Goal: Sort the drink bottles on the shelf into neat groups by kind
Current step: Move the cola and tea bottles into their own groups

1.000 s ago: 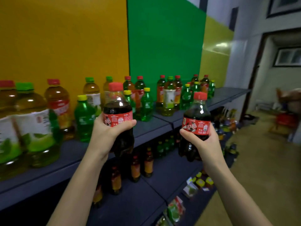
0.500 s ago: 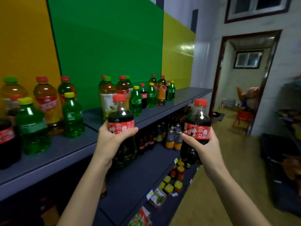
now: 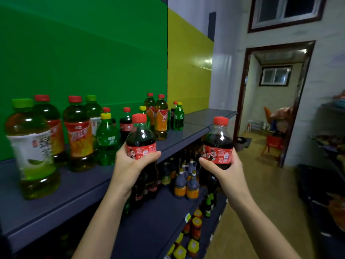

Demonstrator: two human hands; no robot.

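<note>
Shelf, left hand gripping one cola, right hand one cola

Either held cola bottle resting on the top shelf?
No: the left hand grips the left cola bottle and the right hand the right cola bottle, both off the top shelf, in front of its edge.

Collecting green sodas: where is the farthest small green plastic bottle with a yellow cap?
In the head view, mid-frame, the green bottle stands last in the row on the grey top shelf, right of a small dark red-capped bottle.
</note>
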